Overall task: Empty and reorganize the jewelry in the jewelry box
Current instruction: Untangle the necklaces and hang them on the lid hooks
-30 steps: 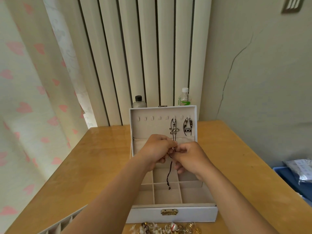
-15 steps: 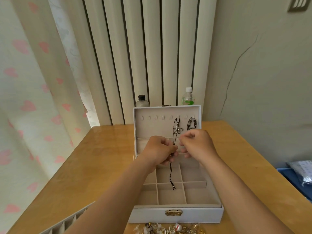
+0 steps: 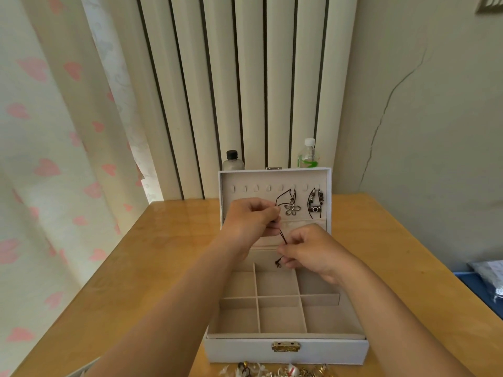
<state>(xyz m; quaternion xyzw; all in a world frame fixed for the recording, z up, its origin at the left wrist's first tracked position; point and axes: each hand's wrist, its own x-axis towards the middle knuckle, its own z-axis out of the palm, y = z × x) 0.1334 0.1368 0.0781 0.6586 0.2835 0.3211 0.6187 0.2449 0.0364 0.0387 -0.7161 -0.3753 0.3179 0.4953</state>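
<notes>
The white box (image 3: pixel 285 349) sits open on the wooden table (image 3: pixel 152 268), near its front edge, with its beige grid of compartments bare and a brass clasp (image 3: pixel 285 346) on the front wall. The lid (image 3: pixel 275 176) stands upright with a row of hooks. From the right-hand hooks hang a silver flower pendant (image 3: pixel 292 209) and, beside it, a small camera pendant (image 3: pixel 315 208) on a beaded cord. A thin dark cord (image 3: pixel 283 236) stretches in front of the lid: the left hand (image 3: pixel 250 221) pinches its upper part, from where a loop rises towards the flower's hook, and the right hand (image 3: pixel 307 251) pinches its lower end, whose knotted tip dangles over the back compartments. Both forearms cross over the box and hide part of the tray and lid pocket. A pile (image 3: pixel 277 371) of loose jewelry lies just in front of the box. Behind the lid stand a black-capped bottle (image 3: pixel 232 161) and a white-capped bottle (image 3: pixel 308 155). A heart-print curtain (image 3: pixel 54 159) hangs at the left.
</notes>
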